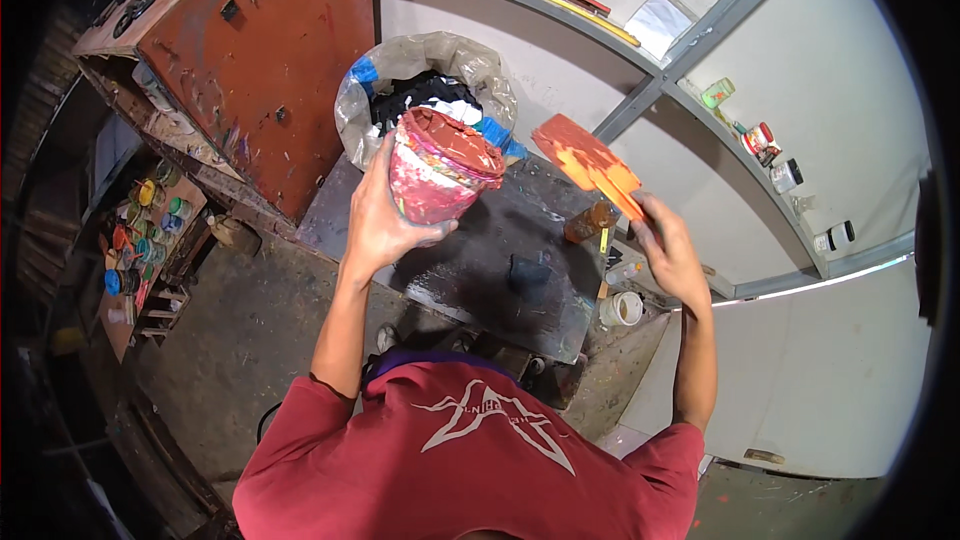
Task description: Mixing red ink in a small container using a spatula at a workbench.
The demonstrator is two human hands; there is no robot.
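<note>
My left hand (pixel 385 215) grips a paint-smeared plastic tub (pixel 432 180) from its left side and underneath, above the dark table (pixel 455 275). Thick brick-red paint (pixel 455 137) fills the tub close to its rim. To the right, my right hand (pixel 668 245) is closed around the handle of a wide, flat spatula (pixel 580 152). Its blade is coated with red and orange paint and is raised, apart from the tub. A small dark cloth (pixel 528 276) lies on the table below, between my hands.
Behind the tub stands a clear plastic bag (pixel 357 105) of dark and white cloths. An amber bottle (pixel 590 223) and a white bucket (pixel 622 310) are near the table's right side. Several jars, one green (pixel 717 92), line the wall ledge. A red-brown cabinet (pixel 270 70) rises at left.
</note>
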